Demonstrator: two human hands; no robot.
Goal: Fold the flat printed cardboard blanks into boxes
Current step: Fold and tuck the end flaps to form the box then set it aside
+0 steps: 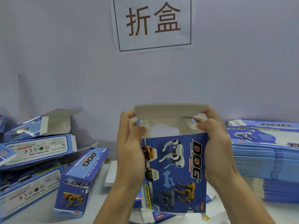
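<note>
A blue printed box (175, 172) with robot-dog pictures and "DOG" lettering stands upright in the middle, held between both hands. Its top end is open and the grey lid flap (171, 110) stands up at the back. My left hand (129, 152) grips the box's left side, fingers curled at the top left corner by a small side flap. My right hand (216, 143) grips the right side, its fingers pinching the flap at the top right corner. The bottom flaps hang loose near the table.
Several folded boxes (80, 180) lie piled at the left, some with open flaps. A tall stack of flat blue blanks (265, 159) sits at the right. A white tray (111, 173) lies behind the hands. A paper sign (152, 23) hangs on the grey wall.
</note>
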